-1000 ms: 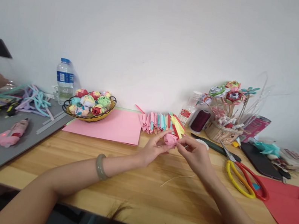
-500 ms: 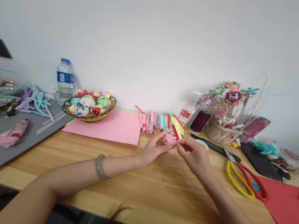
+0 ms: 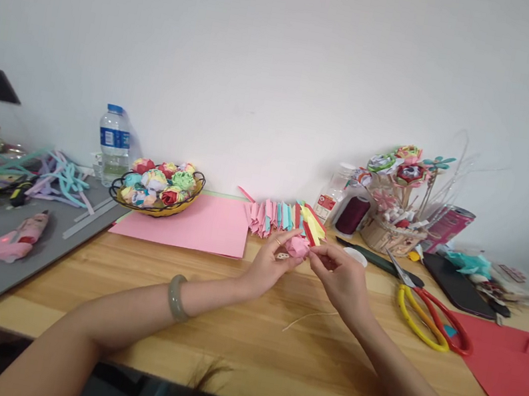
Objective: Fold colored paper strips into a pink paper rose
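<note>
In the head view, I have the left hand (image 3: 263, 267) grasping a pink folded paper (image 3: 296, 247), its grip closed around the left side, thumb below and fingers above. I have the right hand (image 3: 341, 280) pinching that same piece at its right edge with the fingertips. The piece sits between the two hands, over the bench (image 3: 201, 336), just in front of a row of coloured folded strips (image 3: 266, 218). A pale string (image 3: 308, 315) lies below the hands; I can't tell what it joins at the right wrist. A white round item (image 3: 357, 257) shows just behind the right hand. To the right I see scissors (image 3: 414, 289) partly over red paper (image 3: 514, 371); to the left, pink sheets (image 3: 209, 226) under a basket (image 3: 155, 211) of paper flowers (image 3: 155, 178).
</note>
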A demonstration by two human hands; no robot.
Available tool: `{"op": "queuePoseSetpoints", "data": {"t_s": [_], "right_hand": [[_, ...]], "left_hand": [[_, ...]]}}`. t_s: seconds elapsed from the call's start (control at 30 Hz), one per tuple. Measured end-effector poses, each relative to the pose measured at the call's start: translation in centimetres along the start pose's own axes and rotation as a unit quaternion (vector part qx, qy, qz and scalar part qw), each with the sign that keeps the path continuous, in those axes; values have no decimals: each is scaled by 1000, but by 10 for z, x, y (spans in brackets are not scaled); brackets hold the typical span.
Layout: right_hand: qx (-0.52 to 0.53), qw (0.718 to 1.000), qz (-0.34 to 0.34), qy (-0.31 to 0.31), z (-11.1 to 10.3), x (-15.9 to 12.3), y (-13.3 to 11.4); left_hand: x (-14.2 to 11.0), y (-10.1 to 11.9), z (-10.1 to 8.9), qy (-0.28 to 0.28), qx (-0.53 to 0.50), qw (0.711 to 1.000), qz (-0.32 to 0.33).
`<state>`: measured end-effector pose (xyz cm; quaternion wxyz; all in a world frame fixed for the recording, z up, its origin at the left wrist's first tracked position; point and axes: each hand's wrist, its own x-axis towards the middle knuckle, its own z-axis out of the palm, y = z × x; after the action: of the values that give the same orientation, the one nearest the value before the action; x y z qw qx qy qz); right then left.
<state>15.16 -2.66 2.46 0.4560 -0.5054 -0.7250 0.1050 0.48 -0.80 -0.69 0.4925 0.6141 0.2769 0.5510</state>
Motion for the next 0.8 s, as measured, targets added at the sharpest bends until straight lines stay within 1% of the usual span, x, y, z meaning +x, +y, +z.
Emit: {"op": "queuePoseSetpoints", "data": {"t_s": [0.1,0.3,0.47,0.63,0.8], "right_hand": [[2,1000,10,19,3,-2,0],[31,998,38,42,8,-5,-3],[96,994,60,13,6,-5,-11],[186,977,105,-10,7,-4,-9],[174,981,84,-20,8,-2,-4]], "left_hand": [[-1,2,0,10,29,999,26],[-3,9,1,22,84,995,50],[-2,4,-1,48,90,993,67],[-1,0,-2,55,92,991,74],[-2,2,-2,43,68,995,61]]}}
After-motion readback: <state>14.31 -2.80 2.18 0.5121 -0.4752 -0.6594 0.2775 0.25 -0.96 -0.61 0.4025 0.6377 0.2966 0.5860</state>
